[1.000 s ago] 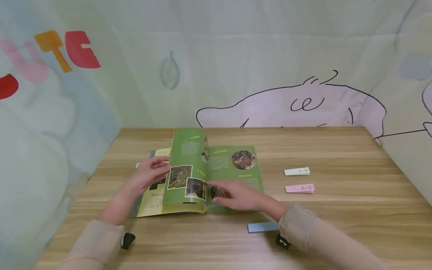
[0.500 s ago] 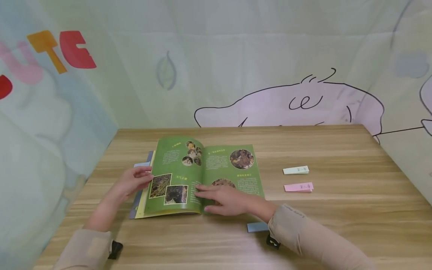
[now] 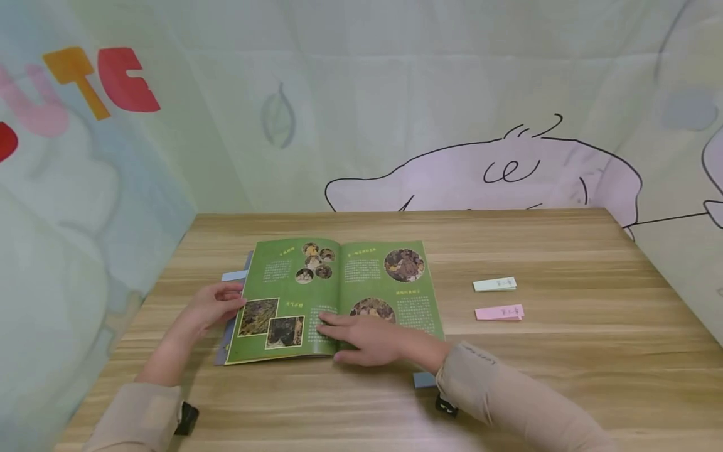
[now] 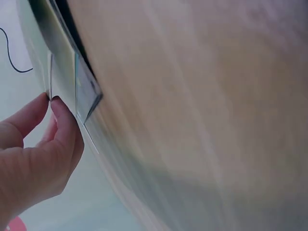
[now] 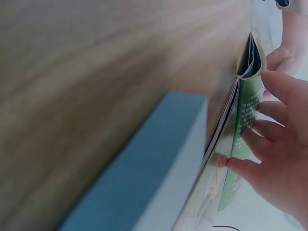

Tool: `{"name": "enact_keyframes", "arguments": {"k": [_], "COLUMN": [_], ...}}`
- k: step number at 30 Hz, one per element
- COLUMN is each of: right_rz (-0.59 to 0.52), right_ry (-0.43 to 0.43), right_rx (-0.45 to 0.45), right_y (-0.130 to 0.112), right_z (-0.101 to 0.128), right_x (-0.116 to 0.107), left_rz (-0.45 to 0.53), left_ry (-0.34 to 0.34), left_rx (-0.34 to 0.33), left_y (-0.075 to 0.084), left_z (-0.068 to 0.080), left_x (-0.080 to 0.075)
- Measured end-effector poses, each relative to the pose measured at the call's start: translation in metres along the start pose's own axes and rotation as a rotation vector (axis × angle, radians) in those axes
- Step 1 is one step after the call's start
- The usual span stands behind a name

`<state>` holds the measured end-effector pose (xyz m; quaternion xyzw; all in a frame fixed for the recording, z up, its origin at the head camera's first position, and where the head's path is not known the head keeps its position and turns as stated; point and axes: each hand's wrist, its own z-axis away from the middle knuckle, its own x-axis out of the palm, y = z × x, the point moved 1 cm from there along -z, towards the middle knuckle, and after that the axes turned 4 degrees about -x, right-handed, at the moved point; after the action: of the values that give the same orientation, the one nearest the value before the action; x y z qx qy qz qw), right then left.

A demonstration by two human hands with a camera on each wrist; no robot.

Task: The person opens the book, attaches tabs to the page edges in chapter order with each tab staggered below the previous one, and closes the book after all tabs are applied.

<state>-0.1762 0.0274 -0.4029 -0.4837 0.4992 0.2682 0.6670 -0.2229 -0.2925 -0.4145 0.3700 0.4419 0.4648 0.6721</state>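
Observation:
A magazine (image 3: 294, 285) with green pages, text and photos lies spread on the table. At its left edge, my left hand (image 3: 211, 307) pinches a page (image 4: 51, 77) between thumb and finger, as the left wrist view shows. Across the centre fold rests my right hand (image 3: 369, 339), fingers spread and fairly straight on the lower part of the pages. Part of a round photo is hidden under it. A folded blue paper strip (image 3: 425, 380) lies beside my right wrist, partly covered by the sleeve; in the right wrist view this blue strip (image 5: 149, 168) looms close.
To the right of the magazine lie a folded pale green strip (image 3: 494, 284) and a folded pink strip (image 3: 499, 312), both with handwriting. A light blue tab (image 3: 234, 275) sticks out at the magazine's left side. Behind the wooden table (image 3: 565, 389) hangs a printed cloth (image 3: 226, 125).
My left hand has moved left, bringing the raised green page down flat over the yellow page. My right hand has slid slightly left and down across the fold.

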Motion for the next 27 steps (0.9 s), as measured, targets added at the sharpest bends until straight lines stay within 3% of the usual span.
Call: {"name": "enact_keyframes", "arguments": {"k": [4, 10, 19, 27], "right_rz": [0.051, 0.132, 0.140, 0.191], "right_ry": [-0.013, -0.038, -0.049, -0.085], "right_rx": [0.013, 0.051, 0.086, 0.098], "right_y": [-0.004, -0.010, -0.014, -0.016], "right_z": [-0.003, -0.007, -0.014, -0.020], "right_x": [0.000, 0.002, 0.000, 0.000], "left_rz": [0.045, -0.113, -0.173, -0.456], "left_ry": [-0.038, 0.009, 0.026, 0.086], "left_rx": [0.017, -0.046, -0.066, 0.017], "left_y": [-0.010, 0.002, 0.011, 0.021], "left_z": [-0.008, -0.001, 0.006, 0.009], "left_x": [-0.009, -0.001, 0.004, 0.007]}}
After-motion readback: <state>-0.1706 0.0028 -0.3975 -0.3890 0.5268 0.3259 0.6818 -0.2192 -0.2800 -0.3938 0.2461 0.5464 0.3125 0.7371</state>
